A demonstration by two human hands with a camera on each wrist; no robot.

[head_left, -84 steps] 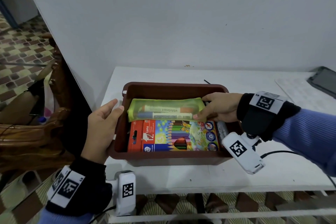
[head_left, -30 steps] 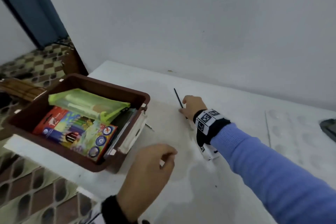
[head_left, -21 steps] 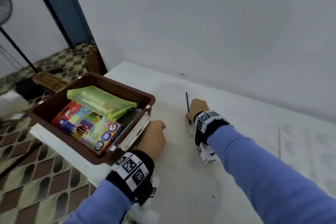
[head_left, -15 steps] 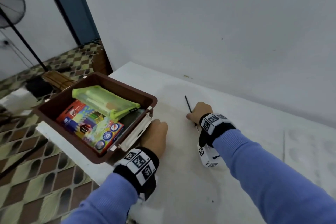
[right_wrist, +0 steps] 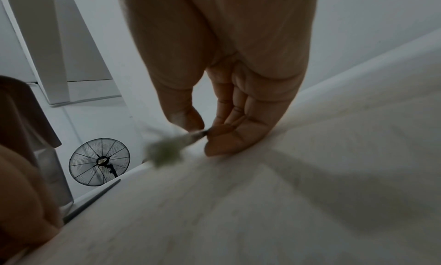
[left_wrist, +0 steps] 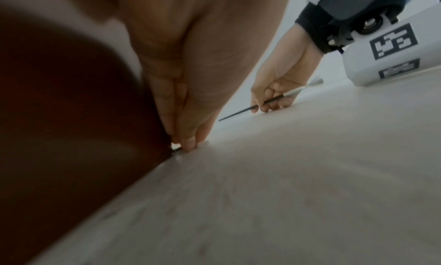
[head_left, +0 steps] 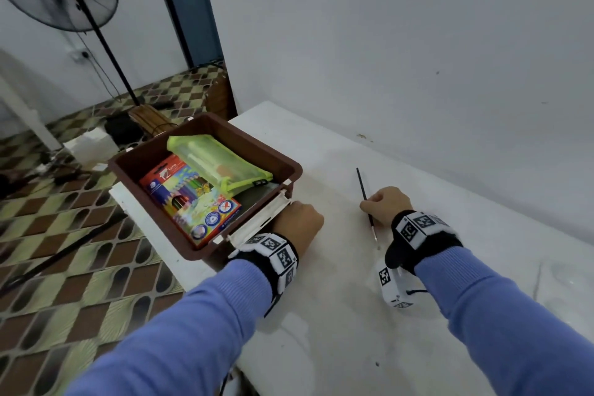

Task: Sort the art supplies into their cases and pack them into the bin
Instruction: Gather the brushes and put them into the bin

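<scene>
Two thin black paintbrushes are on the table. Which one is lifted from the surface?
The paintbrush pinched by the right hand is lifted, tilted above the table. The other brush lies flat beside the brown bin, at the left hand's fingertips.

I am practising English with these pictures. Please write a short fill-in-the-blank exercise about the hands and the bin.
1. The right hand pinches a thin ____.
2. The green pouch lies inside the ____ bin.
3. The pencil box lies ____ the pouch.
4. The left hand rests beside the bin on the ____.

Missing words: paintbrush; brown; under; table
</scene>
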